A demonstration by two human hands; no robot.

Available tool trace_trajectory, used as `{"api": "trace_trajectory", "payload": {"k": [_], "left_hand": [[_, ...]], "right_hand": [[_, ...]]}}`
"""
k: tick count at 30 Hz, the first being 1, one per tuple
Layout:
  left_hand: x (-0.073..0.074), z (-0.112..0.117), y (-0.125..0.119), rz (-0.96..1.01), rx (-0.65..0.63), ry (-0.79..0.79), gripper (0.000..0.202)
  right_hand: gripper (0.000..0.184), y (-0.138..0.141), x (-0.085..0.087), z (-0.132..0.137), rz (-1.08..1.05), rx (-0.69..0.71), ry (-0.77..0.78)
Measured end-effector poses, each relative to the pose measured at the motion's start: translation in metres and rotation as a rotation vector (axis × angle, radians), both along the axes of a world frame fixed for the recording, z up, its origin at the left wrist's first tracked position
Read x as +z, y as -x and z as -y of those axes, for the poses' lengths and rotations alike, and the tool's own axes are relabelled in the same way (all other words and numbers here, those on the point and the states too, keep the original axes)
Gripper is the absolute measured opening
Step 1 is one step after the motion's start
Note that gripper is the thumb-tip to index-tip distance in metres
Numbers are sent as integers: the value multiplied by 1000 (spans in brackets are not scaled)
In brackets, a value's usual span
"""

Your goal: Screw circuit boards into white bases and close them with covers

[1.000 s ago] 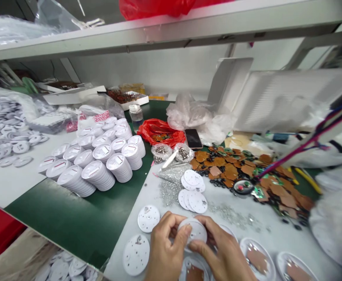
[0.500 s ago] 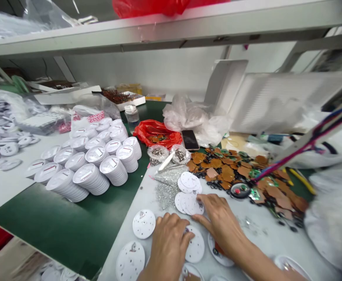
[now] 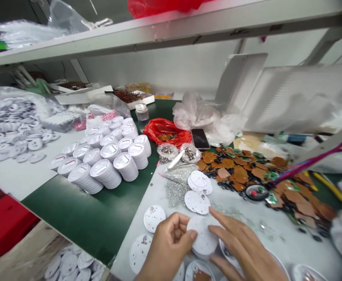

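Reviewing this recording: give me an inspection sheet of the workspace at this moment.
Surface: white work mat beside a green bench mat, with silver specks scattered on the white.
Job's things: perforated white disc between the hands; other white discs lie nearby.
Clutter: red plastic bag, phone, crumpled clear plastic, brown pieces with circuit boards.
Hands: left hand has its thumb at the disc; right hand has its fingers spread beside the disc.
Cables: multicoloured wires at right, above the bench.
Surroundings: white shelf overhead; stacked white lids on the green.
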State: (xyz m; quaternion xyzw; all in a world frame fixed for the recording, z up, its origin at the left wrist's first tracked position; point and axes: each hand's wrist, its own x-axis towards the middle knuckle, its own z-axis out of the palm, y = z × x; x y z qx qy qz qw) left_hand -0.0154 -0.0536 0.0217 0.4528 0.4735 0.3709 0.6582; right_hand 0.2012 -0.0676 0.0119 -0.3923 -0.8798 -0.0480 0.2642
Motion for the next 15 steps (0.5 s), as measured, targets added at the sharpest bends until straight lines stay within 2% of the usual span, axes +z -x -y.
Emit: {"api": "trace_trajectory", "payload": {"k": [3, 5, 7, 10, 12, 15], "left_hand": [[-5, 18, -5, 80, 89, 48, 45], [-7, 30, -7, 135, 113, 67, 49], [-7, 39, -6, 185, 97, 78, 50], [-6, 50, -3, 174, 43, 30, 47], [-6, 55, 0, 134, 19, 20, 44], [-6, 58, 7, 26, -63, 5, 39]], "right_hand": [[36, 6, -16, 20, -90, -75, -30], [31, 11, -20, 28, -160, -123, -3], [27, 14, -17, 34, -216, -136, 65], [31, 13, -5, 40, -237, -79, 159], [33, 10, 1, 44, -236, -67, 168], [36, 2, -1, 52, -226, -68, 134]]}}
